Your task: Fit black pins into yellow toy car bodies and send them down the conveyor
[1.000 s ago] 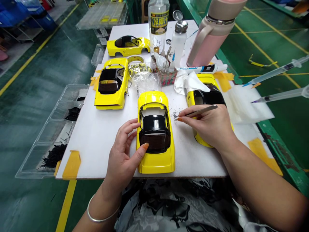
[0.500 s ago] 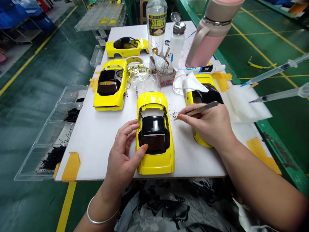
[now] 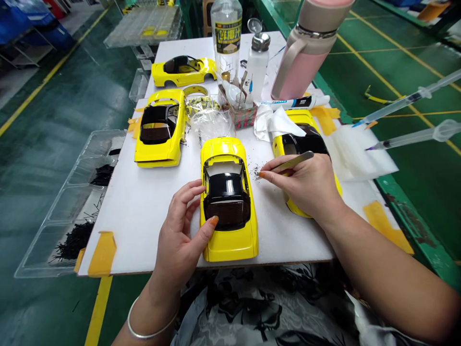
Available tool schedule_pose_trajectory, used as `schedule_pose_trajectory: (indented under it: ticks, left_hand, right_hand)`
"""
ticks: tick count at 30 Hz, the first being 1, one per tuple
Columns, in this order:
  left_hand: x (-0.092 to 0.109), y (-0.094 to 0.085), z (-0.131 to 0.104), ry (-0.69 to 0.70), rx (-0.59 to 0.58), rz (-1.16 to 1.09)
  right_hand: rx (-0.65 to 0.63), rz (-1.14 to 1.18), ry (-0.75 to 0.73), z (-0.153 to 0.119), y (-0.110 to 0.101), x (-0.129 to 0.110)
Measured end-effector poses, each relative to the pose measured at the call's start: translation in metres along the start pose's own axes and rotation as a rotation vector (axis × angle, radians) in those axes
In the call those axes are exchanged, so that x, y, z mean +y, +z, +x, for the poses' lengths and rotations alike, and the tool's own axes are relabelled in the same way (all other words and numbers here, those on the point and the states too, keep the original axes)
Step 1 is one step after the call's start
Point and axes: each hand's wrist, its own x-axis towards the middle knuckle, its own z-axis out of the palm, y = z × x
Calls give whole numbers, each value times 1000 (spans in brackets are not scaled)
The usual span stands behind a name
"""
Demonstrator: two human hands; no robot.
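Observation:
A yellow model car body [image 3: 230, 246] with a black roof lies in front of me on the white board. My left hand [image 3: 185, 223] grips it along its left side, the thumb on the rear edge and the fingers by the door opening. In my right hand [image 3: 306, 185] a pair of metal tweezers [image 3: 293, 162] is pinched, its tips down at a scatter of tiny black bits [image 3: 255, 168] on the board. Under and behind that hand sits another yellow car body [image 3: 302, 117], partly covered by my hand and a white tissue [image 3: 279, 122].
Two more yellow car bodies [image 3: 160, 154] [image 3: 183, 77] stand at the back left. Behind are a clear bottle [image 3: 226, 53], a pump bottle [image 3: 258, 62] and a pink flask [image 3: 304, 67]. Syringes [image 3: 403, 139] rest at right by a white pad [image 3: 363, 154]. A clear tray [image 3: 46, 230] holds black pieces.
The whole view has shifted slightly, so the table appears a little further left. The tweezers stay close to the black bits, and my left hand keeps its hold on the car body.

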Motion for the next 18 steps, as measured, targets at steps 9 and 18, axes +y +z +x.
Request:
schedule_pose_trajectory:
  ticks: [9,18]
  left_hand:
    - [-1,-1,0,-11,-1,9]
    - [-1,-2,-1,-15,-12,13]
  right_hand:
    - [-2,17,-6,0,-2,0]
    - [-24,43,-20,-1,0,-1]
